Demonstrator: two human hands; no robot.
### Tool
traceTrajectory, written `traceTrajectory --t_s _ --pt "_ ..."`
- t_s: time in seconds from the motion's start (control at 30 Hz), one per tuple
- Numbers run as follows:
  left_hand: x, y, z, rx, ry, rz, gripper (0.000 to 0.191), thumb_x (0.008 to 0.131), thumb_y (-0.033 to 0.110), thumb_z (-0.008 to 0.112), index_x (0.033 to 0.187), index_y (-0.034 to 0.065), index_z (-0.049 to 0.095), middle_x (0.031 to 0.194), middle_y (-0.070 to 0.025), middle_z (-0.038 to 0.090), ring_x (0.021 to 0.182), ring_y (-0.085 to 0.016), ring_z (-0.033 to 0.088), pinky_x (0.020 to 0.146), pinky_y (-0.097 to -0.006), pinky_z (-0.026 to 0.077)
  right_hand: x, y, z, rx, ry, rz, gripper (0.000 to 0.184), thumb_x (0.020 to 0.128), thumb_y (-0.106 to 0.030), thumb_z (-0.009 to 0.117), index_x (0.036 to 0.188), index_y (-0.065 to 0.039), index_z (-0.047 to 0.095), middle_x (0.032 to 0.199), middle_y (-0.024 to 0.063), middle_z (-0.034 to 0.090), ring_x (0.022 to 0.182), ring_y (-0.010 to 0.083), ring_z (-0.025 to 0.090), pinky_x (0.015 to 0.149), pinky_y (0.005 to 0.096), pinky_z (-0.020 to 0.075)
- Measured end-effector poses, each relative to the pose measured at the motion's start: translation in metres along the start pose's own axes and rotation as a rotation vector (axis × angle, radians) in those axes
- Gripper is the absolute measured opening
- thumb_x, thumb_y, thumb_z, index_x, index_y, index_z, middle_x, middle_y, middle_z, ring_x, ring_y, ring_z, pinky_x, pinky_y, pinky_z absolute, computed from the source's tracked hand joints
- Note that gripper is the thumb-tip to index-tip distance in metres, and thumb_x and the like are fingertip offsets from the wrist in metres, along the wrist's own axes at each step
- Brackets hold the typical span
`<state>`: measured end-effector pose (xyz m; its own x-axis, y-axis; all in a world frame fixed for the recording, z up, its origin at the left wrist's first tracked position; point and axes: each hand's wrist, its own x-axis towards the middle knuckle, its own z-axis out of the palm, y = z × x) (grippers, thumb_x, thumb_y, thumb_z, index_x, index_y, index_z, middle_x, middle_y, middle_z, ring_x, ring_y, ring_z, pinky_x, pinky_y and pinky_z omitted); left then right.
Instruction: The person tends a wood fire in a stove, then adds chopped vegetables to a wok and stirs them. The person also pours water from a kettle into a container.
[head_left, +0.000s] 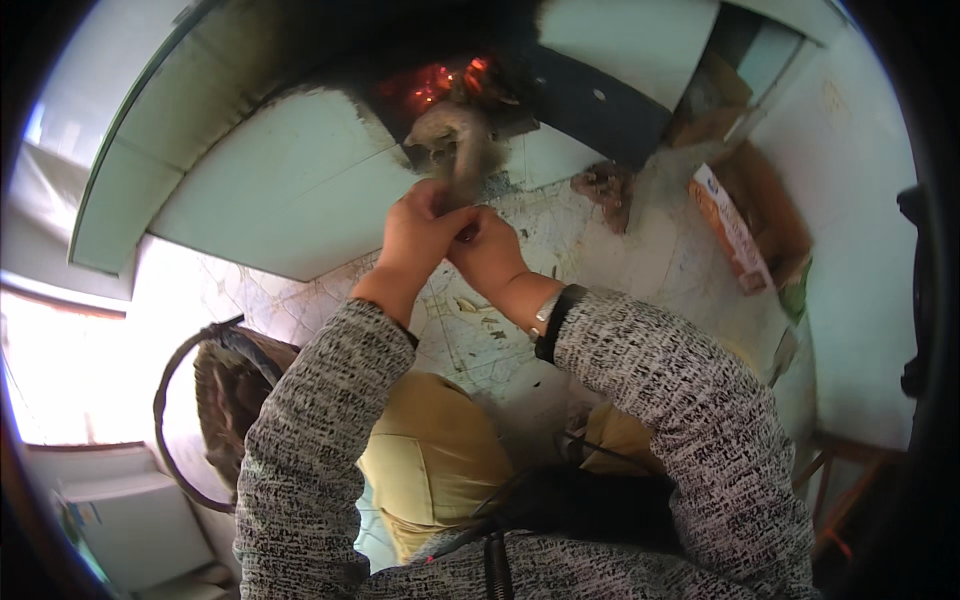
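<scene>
My left hand (416, 229) and my right hand (491, 251) meet in front of the mouth of a tiled stove (292, 187). A pale grey-brown piece, apparently wood (471, 146), runs from the stove mouth to the fingers of my left hand, which close on its near end. The curled fingers of my right hand touch the left; whether they hold anything is hidden. Beyond the hands, red embers (431, 86) glow in the dark opening. A thicker, blurred grey piece (439, 124) lies at its edge.
Right of the fire slants a dark panel (592, 105). A brown chunk (609, 195) rests on the tiled floor (525, 360), with scattered chips (472, 306). An open cardboard box (772, 202) stands at right. At left is a basket with a hoop handle (161, 420).
</scene>
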<state>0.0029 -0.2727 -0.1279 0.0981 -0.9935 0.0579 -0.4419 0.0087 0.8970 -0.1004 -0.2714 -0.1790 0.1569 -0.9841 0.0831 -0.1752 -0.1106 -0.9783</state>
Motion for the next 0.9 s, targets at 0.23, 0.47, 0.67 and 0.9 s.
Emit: traceTrajectory --t_s 0.23,0.47,0.67,0.9 --pt "0.021 -0.016 0.012 0.0 0.161 0.065 0.037 0.073 0.005 0.067 0.107 -0.0038 0.054 0.09 -0.0108 0.063 0.073 -0.014 0.06 0.059 -0.0245 0.051 0.021 -0.013 -0.015 0.258 -0.184 0.184 0.021 0.083 -0.007 0.054 0.101 0.004 0.05 0.083 0.008 0.06 0.063 0.0112 0.057 0.054 0.0214 0.0454" --pt "0.023 -0.022 0.004 -0.228 0.265 0.103 0.038 0.07 0.001 0.068 0.105 -0.0054 0.055 0.088 -0.0105 0.062 0.07 -0.013 0.06 0.057 -0.025 0.051 0.029 -0.025 -0.012 0.372 -0.101 0.14 0.028 0.08 -0.003 0.053 0.106 0.005 0.047 0.074 0.0087 0.061 0.06 0.0123 0.058 0.053 0.0233 0.048" --pt "0.016 -0.021 0.006 0.149 0.417 0.247 0.036 0.066 0.006 0.068 0.101 0.0028 0.06 0.101 -0.0139 0.06 0.091 -0.029 0.058 0.079 -0.0335 0.047 0.038 -0.022 -0.021 0.447 -0.123 0.15 0.043 0.078 0.002 0.049 0.12 0.005 0.038 0.095 0.0147 0.059 0.074 0.018 0.062 0.062 0.0271 0.0528" --pt "0.01 -0.02 -0.025 0.531 0.382 0.417 0.034 0.067 0.007 0.068 0.1 0.0048 0.062 0.099 -0.01 0.06 0.093 -0.028 0.055 0.079 -0.0342 0.046 0.045 -0.039 -0.03 0.375 -0.041 0.108 0.048 0.083 -0.011 0.056 0.121 0.008 0.034 0.094 0.014 0.06 0.075 0.0189 0.062 0.059 0.0267 0.0522"
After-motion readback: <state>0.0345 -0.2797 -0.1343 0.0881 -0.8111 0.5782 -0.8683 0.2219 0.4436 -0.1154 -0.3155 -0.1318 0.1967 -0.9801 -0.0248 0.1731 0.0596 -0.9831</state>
